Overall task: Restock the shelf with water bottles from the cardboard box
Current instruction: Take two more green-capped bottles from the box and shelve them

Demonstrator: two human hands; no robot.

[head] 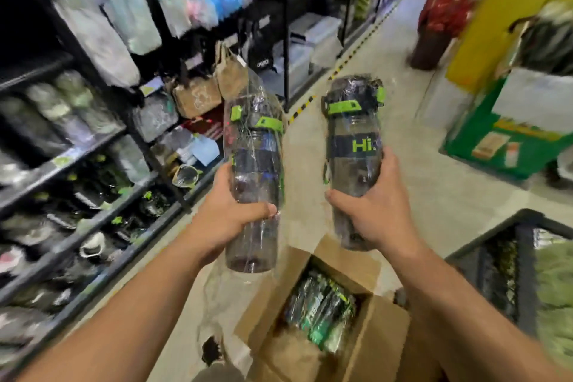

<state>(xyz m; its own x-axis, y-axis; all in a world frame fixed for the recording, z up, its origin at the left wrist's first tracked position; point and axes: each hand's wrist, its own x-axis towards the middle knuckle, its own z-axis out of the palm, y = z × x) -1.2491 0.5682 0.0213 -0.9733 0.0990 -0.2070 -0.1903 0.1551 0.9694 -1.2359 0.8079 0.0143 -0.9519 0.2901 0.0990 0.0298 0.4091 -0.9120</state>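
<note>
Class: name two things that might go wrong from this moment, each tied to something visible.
The left hand grips the left bottle and the right hand the right bottle through slick wrap; either might slip. The shelf looks crowded; pushing one in could topple stock.

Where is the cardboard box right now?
Head view, bottom centre: the cardboard box sits open on the floor between the shelf and a black crate.

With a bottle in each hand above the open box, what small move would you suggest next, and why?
Probably swing the left hand and its bottle toward the shelf on the left, standing it by the blurred green-trimmed items there. The right hand grips a second bottle; both are clear of the cardboard box, so placing comes next.
</note>
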